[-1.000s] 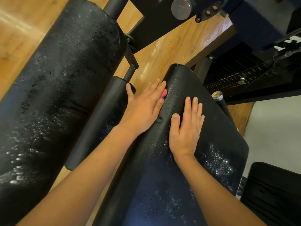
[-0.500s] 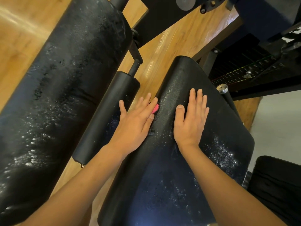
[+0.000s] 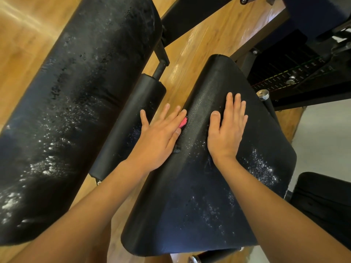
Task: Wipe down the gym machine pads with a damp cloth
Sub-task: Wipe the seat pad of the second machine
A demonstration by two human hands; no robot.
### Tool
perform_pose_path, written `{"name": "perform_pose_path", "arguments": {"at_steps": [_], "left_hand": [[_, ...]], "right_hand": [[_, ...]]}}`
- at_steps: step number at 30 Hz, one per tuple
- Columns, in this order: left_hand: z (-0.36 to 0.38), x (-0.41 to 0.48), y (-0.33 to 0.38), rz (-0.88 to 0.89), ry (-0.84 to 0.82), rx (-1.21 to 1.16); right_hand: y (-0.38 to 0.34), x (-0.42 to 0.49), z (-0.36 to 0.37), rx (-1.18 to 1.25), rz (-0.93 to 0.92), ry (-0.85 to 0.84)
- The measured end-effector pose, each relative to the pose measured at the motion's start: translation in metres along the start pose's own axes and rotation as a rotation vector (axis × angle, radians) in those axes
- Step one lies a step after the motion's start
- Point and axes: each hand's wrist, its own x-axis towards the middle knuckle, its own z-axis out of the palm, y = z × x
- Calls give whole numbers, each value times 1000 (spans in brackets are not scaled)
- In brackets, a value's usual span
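Observation:
A black seat pad (image 3: 209, 186) fills the middle, speckled with white droplets. My left hand (image 3: 161, 137) lies flat with straight fingers on the pad's left edge, pressing a pink cloth (image 3: 183, 122) against it; only a small pink strip shows beyond my fingers. My right hand (image 3: 226, 130) rests flat on top of the pad, fingers straight and together, holding nothing. A small tear (image 3: 177, 149) in the pad sits just below my left hand.
A big black worn pad (image 3: 76, 111) with wet speckles lies at the left. A black roller pad (image 3: 131, 126) on a metal rod lies between the two. The weight stack (image 3: 290, 76) and frame stand at the top right, another black pad (image 3: 322, 202) at the lower right. Wooden floor lies below.
Both hands have slid down the seat pad toward me, the left one dragging the pink cloth along the pad's left edge. The view has shifted a little.

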Motion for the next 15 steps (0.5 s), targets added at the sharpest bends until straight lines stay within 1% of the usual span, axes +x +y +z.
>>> {"name": "perform_pose_path", "arguments": {"at_steps": [5, 8, 12, 15], "left_hand": [[8, -33, -3, -58, 30, -77], [7, -19, 3, -72, 65, -105], [4, 4, 4, -46, 76, -116], [7, 2, 3, -85, 79, -239]], "right_hand": [[0, -1, 1, 11, 2, 5], [0, -2, 1, 15, 1, 7], [0, -1, 1, 17, -3, 11], [0, -1, 1, 9, -5, 12]]}}
